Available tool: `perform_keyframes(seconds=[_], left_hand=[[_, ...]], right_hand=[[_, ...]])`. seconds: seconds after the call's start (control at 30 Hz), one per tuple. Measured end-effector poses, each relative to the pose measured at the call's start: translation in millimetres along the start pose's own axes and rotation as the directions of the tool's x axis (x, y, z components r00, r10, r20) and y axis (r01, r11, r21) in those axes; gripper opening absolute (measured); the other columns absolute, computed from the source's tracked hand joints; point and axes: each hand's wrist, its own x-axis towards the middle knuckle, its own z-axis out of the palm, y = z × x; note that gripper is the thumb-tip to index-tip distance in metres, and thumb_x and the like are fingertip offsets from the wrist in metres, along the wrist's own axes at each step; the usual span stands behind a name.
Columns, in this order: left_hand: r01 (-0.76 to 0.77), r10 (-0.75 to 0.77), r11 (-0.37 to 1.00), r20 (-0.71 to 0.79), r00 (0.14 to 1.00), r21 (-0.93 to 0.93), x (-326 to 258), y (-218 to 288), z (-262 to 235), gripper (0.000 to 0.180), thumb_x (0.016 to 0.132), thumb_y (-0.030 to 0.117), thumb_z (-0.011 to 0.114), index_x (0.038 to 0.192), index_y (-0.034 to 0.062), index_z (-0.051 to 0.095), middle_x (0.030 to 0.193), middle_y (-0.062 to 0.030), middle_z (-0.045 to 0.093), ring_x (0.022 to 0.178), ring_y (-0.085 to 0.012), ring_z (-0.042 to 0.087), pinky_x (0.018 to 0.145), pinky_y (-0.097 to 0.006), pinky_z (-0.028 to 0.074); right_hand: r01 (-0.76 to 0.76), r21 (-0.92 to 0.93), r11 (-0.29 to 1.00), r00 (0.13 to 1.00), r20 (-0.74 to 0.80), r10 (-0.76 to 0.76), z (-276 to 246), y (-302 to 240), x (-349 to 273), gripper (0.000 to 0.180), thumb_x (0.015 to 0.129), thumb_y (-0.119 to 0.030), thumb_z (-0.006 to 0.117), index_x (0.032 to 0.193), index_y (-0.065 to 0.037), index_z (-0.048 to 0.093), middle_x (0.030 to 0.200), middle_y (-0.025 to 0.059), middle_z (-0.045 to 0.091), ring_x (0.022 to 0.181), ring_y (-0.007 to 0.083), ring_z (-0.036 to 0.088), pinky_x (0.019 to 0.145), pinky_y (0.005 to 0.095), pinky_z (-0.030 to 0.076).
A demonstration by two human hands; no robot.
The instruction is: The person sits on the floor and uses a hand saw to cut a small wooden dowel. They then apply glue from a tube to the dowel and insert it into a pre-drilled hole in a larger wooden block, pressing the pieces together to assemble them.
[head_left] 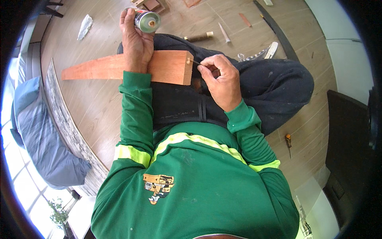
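A reddish wooden board (169, 65) lies across my lap, its cut end facing right. With my left hand (137, 46) I hold a small round tin (149, 22) above the board; my wrist rests over the wood. The tin's greenish top faces me and has a brownish spot in its middle. My right hand (221, 77) pinches a thin dark stick (195, 61) whose tip reaches the board's end face. A pale yellowish smear shows there, near the upper corner. The stick's exact kind is too small to make out.
On the floor ahead lie a dark brown cylinder (199, 37), a pale tapered nozzle (224, 33), a reddish strip (245, 20) and a long dark strip (278, 32). A screwdriver (289, 141) lies at right, crumpled white paper or cloth (84, 27) at far left.
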Motion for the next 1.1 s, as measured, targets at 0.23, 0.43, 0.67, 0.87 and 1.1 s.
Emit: perform_keyframes(seconds=[0.23, 0.43, 0.67, 0.87, 1.1], left_hand=[[-0.016, 0.017, 0.999, -0.039, 0.999, 0.041, 0, 1, 1, 0.031, 0.109, 0.033, 0.072, 0.124, 0.0093, 0.058, 0.114, -0.0108, 0.071, 0.104, -0.0247, 0.078, 0.088, -0.038, 0.07], [-0.017, 0.021, 0.998, -0.078, 0.997, 0.059, 2, 0, -2, 0.041, 0.107, 0.034, 0.075, 0.13, 0.0072, 0.054, 0.117, -0.014, 0.071, 0.106, -0.028, 0.078, 0.087, -0.037, 0.071], [-0.015, 0.02, 0.996, -0.052, 0.998, 0.086, 0, 0, -3, 0.043, 0.107, 0.035, 0.076, 0.131, 0.0067, 0.054, 0.118, -0.0162, 0.071, 0.104, -0.0315, 0.079, 0.083, -0.038, 0.072], [0.011, -0.009, 0.999, -0.047, 0.999, 0.046, 2, 1, -3, 0.043, 0.107, 0.035, 0.076, 0.131, 0.0065, 0.054, 0.115, -0.0156, 0.072, 0.103, -0.03, 0.079, 0.082, -0.036, 0.071], [-0.018, 0.029, 0.995, -0.101, 0.994, 0.102, -2, -1, 1, 0.047, 0.105, 0.037, 0.077, 0.131, 0.0045, 0.053, 0.115, -0.0163, 0.072, 0.102, -0.03, 0.079, 0.081, -0.036, 0.072]], right_hand=[[0.132, -0.062, 0.989, 0.991, 0.01, -0.132, -13, -4, 3, 0.016, 0.093, 0.002, 0.081, 0.107, -0.003, 0.075, 0.098, 0.01, 0.07, 0.083, 0.0215, 0.072, 0.07, 0.0349, 0.057], [0.073, 0.009, 0.997, 0.997, 0.036, -0.074, -11, 2, 6, 0.013, 0.094, 0.001, 0.08, 0.106, -0.004, 0.077, 0.098, 0.0095, 0.071, 0.085, 0.0205, 0.071, 0.072, 0.0344, 0.056], [0.009, 0.009, 1.0, 0.999, 0.036, -0.01, -4, 1, 15, 0.009, 0.098, -0.004, 0.079, 0.107, -0.002, 0.077, 0.098, 0.0068, 0.072, 0.084, 0.016, 0.068, 0.073, 0.0302, 0.054], [-0.005, 0.033, 0.999, 0.998, 0.058, 0.003, -7, 1, -3, 0.009, 0.099, -0.004, 0.077, 0.107, -0.004, 0.074, 0.095, 0.0098, 0.068, 0.078, 0.0202, 0.069, 0.067, 0.0336, 0.055], [0.077, 0.003, 0.997, 0.996, 0.04, -0.077, -7, 2, 9, 0.009, 0.098, -0.002, 0.077, 0.106, -0.004, 0.073, 0.095, 0.0099, 0.069, 0.08, 0.0221, 0.07, 0.068, 0.0336, 0.056]])
